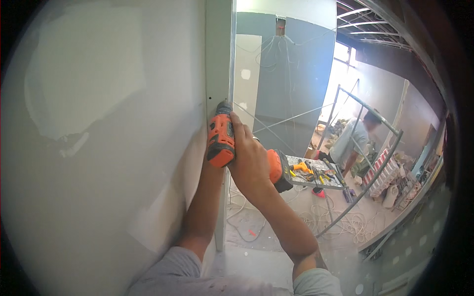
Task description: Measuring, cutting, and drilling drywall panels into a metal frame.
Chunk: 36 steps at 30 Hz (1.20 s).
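Observation:
An orange and black cordless drill [220,139] is in my right hand [250,159], whose fingers wrap its grip. The drill's chuck points up and away, against or very close to the narrow pale board [217,64] that edges the wall end; whether the tip touches cannot be told. A small dark screw head or hole [210,97] shows in that board, left of the chuck. My left forearm [203,202] rises beside the wall, and the left hand is hidden behind the drill body.
A large plastered wall panel [98,148] fills the left side. To the right stands a metal scaffold frame [390,129] with a platform [316,183] carrying several hand tools. A person [351,140] bends beyond it. Loose cables [340,222] lie on the floor.

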Available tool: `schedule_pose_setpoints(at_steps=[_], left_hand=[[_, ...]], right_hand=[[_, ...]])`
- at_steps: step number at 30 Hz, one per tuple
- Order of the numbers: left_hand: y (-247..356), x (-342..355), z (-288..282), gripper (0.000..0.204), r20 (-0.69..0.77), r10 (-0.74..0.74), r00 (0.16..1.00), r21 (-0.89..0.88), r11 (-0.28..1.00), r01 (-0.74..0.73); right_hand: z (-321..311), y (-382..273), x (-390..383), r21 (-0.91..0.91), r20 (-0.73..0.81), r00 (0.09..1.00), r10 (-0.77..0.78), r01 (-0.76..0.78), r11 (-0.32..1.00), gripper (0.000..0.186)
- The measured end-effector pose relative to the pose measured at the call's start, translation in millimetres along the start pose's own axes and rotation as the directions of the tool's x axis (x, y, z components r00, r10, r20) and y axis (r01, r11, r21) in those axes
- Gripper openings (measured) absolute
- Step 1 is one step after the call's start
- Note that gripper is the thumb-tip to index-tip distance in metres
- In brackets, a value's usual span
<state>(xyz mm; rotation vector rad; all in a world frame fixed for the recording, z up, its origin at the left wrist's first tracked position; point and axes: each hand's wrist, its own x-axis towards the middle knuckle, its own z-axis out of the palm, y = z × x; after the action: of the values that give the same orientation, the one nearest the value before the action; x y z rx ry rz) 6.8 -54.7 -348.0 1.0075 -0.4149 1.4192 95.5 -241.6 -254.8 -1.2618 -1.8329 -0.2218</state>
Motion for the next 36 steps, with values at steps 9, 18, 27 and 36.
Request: schedule_pose_setpoints(at_steps=[9, 18, 27, 36], left_hand=[[31, -90, 102, 0.045, -0.398, 0.011, 0.917, 0.41, 0.896, 0.168], [30, -76, 108, 0.095, -0.188, 0.114, 0.976, 0.494, 0.87, -0.007], [26, -74, 103, 0.089, -0.185, 0.072, 0.98, 0.379, 0.925, 0.004], [24, -71, 93, 0.068, -0.162, 0.046, 0.986, 0.408, 0.913, 0.024]], right_hand=[[-1, -5, 4, -0.102, -0.038, 0.999, 0.021, -0.025, 0.994, 0.092], [8, -6, 7, -0.161, 0.061, 0.994, 0.091, -0.08, 0.984, 0.086], [5, -10, 10, -0.141, 0.066, 0.994, 0.086, -0.076, 0.987, 0.084], [10, -3, 14, -0.191, 0.057, 0.994, 0.093, -0.081, 0.978, 0.083]])
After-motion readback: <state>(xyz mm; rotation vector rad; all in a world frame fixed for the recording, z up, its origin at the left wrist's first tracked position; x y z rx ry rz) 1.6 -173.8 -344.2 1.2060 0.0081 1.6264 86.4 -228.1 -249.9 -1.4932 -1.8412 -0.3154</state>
